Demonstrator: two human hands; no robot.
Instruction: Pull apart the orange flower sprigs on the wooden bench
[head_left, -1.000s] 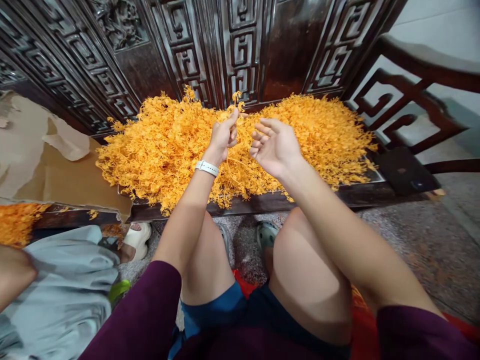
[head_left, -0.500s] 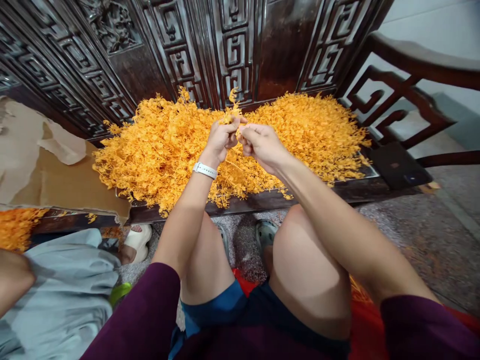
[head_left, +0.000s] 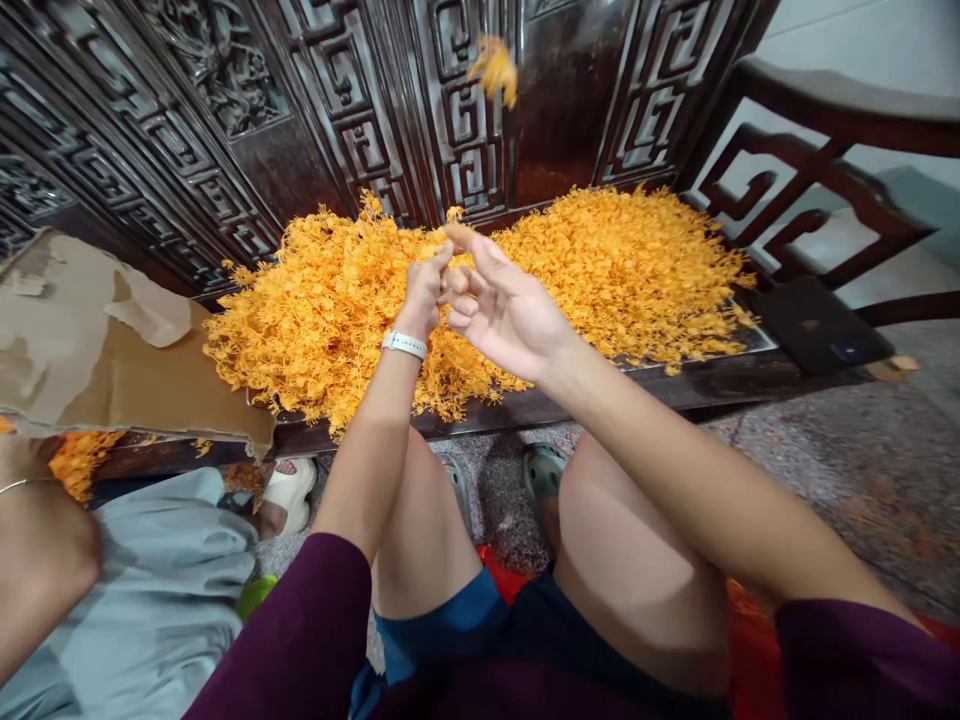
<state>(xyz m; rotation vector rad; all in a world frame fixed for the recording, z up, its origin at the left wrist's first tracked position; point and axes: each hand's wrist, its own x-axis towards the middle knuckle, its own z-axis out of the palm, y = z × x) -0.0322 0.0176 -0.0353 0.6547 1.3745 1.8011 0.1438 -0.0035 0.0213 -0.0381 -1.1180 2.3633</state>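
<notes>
A wide heap of small orange sprigs, artificial-looking (head_left: 630,265), covers the seat of a dark carved bench (head_left: 525,405). Above it a blurred orange sprig (head_left: 495,70) is in mid-air, apart from both hands. My right hand (head_left: 510,300) is open over the heap, palm turned inward, its fingers loosely bent and apart. Close against its fingertips, my left hand (head_left: 425,292), with a white band at the wrist, is closed with curled fingers. What it holds, if anything, is hidden. A bit of orange shows just behind the fingertips.
On the left, a torn cardboard sheet (head_left: 172,385) lies over the bench edge. A dark flat case (head_left: 821,325) sits at the right end by the carved armrest (head_left: 832,150). Another person's arm (head_left: 45,560) and pale blue clothing (head_left: 165,590) are at the lower left.
My right hand has opened from a pinch and turned palm inward. An orange sprig has left the hands and flown up toward the bench back. The sprig's stem between my hands no longer shows.
</notes>
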